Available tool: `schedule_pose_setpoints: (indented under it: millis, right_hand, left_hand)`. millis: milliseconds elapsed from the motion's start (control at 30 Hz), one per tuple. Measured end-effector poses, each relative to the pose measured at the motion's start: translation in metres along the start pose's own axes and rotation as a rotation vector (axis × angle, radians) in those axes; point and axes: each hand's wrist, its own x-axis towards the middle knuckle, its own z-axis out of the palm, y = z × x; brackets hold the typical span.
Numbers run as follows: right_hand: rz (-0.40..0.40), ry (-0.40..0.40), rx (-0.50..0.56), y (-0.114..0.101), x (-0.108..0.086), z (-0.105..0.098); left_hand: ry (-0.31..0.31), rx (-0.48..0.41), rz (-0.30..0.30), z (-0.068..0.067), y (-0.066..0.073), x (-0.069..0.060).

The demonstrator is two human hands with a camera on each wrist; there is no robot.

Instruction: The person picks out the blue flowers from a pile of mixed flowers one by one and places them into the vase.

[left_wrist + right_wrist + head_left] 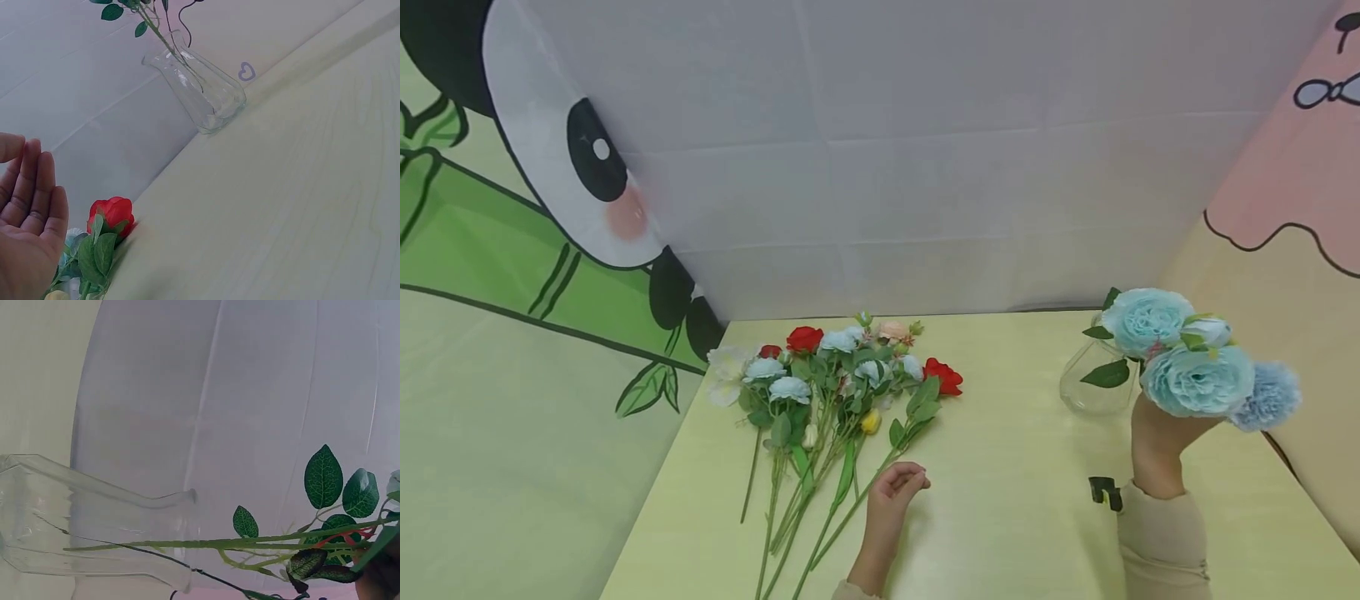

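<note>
My right hand (1165, 433) grips artificial light blue flowers (1198, 379) by the stems, just under the blooms. In the right wrist view, green stems (187, 544) pass through the mouth of a clear glass vase (125, 494), their lower ends inside it. The vase stands upright on the table, partly hidden by leaves in the head view. My left hand (891, 500) is raised near the table's front, thumb and fingertips close together, holding nothing. Beside it lies a pile of artificial flowers (820, 383), with a red flower (112, 212) showing in the left wrist view.
A small black object (1105, 490) lies by my right wrist. The pale wooden table (1000, 467) carries everything and meets a grey cloth backdrop (925, 208) behind. Long green stems (808, 533) from the pile point toward the front edge.
</note>
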Motion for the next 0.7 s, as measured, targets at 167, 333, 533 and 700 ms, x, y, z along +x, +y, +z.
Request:
schedule_pose_setpoints:
  millis: [167,333,533,700]
  right_hand:
    - [0.042,0.07,0.022,0.004,0.006,-0.004]
    - [0.094,0.1,0.16,0.015,0.006,-0.009]
    - [0.089,0.035,-0.089,0.018,0.005,-0.009]
    - [0.091,-0.01,-0.327,0.019,0.006,-0.008]
  left_hand:
    - [-0.001,-0.002,-0.004,-0.001,-0.001,-0.001]
    - [-0.002,-0.003,-0.005,-0.001,-0.001,-0.001]
    - [0.005,-0.01,-0.009,-0.001,-0.001,0.0]
    - [0.008,-0.006,-0.009,-0.002,-0.003,0.0]
